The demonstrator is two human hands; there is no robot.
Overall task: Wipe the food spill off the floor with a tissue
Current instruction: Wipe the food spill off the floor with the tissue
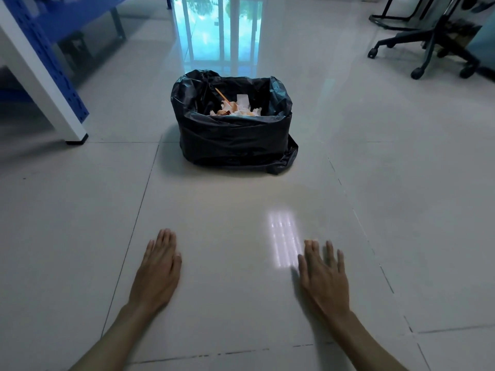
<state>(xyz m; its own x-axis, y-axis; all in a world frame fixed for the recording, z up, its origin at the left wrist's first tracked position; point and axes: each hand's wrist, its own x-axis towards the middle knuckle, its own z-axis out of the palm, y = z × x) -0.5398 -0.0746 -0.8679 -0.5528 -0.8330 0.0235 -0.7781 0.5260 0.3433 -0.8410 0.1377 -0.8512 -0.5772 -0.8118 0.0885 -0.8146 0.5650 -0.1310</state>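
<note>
My left hand [158, 271] and my right hand [322, 277] are stretched out palm down over the pale tiled floor [230, 263], fingers extended, with nothing in either. The tile between them looks glossy; I see no food on it. Straight ahead stands a bin lined with a black bag [233, 135]. Inside it lie crumpled white tissues with orange-brown stains [238, 109] and a thin stick. No loose tissue lies on the floor.
A white table leg [51, 95] and a blue perforated frame [48, 57] stand at the left. An office chair base on castors [428, 52] is at the far right. A glass door reflects on the floor behind the bin.
</note>
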